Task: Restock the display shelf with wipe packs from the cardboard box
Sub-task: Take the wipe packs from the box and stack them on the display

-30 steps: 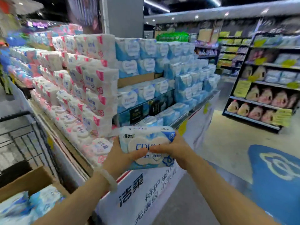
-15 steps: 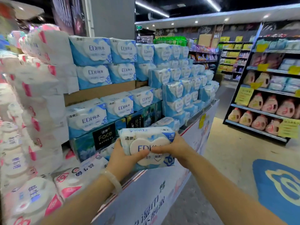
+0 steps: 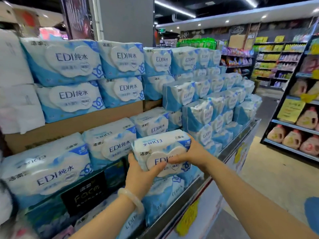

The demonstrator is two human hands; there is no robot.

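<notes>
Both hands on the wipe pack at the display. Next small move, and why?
Probably ease the wipe pack forward and down into the row. Left hand and right hand grip it by its ends, right in front of the stacked blue packs on the display shelf, above another pack lying at the front edge.

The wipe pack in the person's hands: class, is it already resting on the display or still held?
Held. The left hand and right hand grip the wipe pack at its ends, in front of the stacked packs.
</notes>
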